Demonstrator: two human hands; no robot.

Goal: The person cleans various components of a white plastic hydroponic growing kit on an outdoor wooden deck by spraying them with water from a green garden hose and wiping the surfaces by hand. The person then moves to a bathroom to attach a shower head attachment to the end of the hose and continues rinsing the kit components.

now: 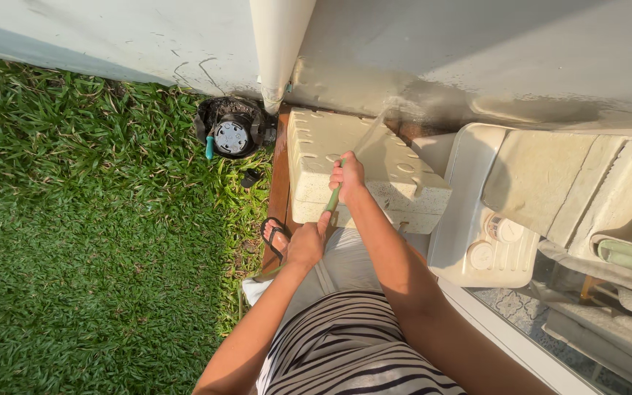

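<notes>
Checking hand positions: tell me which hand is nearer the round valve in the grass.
Left. The left hand grips the green hose low, below-right of the valve; the right hand is farther right.

Sunlit green lawn (89,241) from 7 to 10 o'clock, pale rendered wall (440,51) across 12, white downpipe (279,44) at 12, glass pane (543,314) at 4 o'clock

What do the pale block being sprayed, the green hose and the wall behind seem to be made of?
The pale block looks like moulded foam or plastic: matte cream, with rounded dimples and notches. The green hose, gripped by the right hand and the left hand, looks like flexible, smooth rubber or vinyl. The wall seems to be painted plaster, matte, with a dark wet patch.
</notes>
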